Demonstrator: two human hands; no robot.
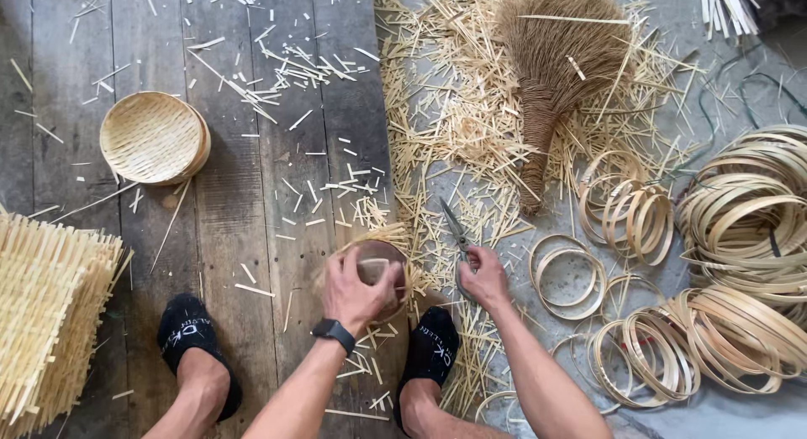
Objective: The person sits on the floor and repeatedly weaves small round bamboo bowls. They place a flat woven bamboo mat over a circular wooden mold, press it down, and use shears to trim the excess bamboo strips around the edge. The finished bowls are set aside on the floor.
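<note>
- One stack of woven bamboo mats (46, 321) at near left edge, splints fraying outward; well apart from both hands.
- Finished small woven basket (154, 138) set far left on the plank floor (244, 203), out of the work zone.
- Left hand (357, 289) clamped over a half-formed basket (376, 258), pinning it to the floor between the socked feet; judged a steadying grip.
- Right hand (482, 275) closed on the handles of scissors (456, 231), blades pointing far, just right of the basket.
- Bamboo offcuts (437, 128) litter the floor around both hands.
- Straw hand broom (555, 60) far centre-right.
- Bamboo hoops (740, 262) piled right, within reach.
</note>
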